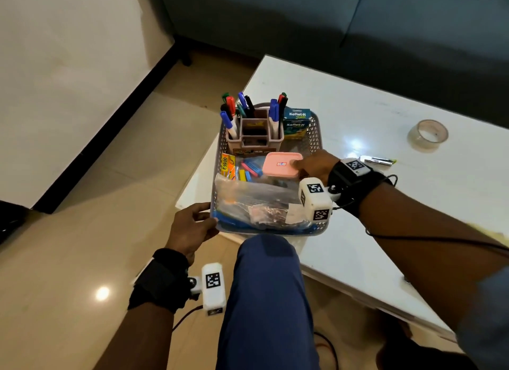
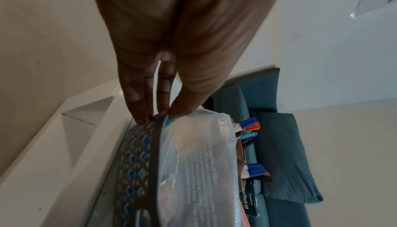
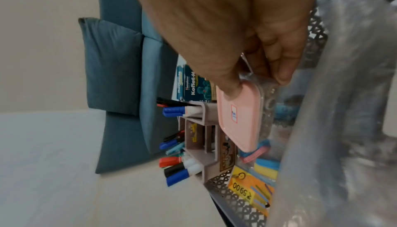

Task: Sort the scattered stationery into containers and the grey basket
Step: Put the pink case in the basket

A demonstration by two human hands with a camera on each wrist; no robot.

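A teal sofa (image 1: 330, 25) backs the glossy white table (image 1: 385, 116), and the grey basket (image 1: 314, 138) sits at that table's near corner. My left hand (image 1: 190, 229) pinches the basket's near-left rim between thumb and straight fingers (image 2: 137, 105), beside the clear plastic bag (image 1: 256, 196) inside. My right hand (image 1: 316, 164) grips the pink-lidded container (image 1: 281, 164) in the basket, just in front of the pen organizer (image 1: 254, 132); a tape roll (image 1: 428, 134) lies well right of the basket.

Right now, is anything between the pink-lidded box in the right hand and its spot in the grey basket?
Nothing visible blocks it. The right hand grips the pink-lidded box already inside the grey basket, over loose packets, with the pen holder behind it. The left hand holds the basket's near rim.
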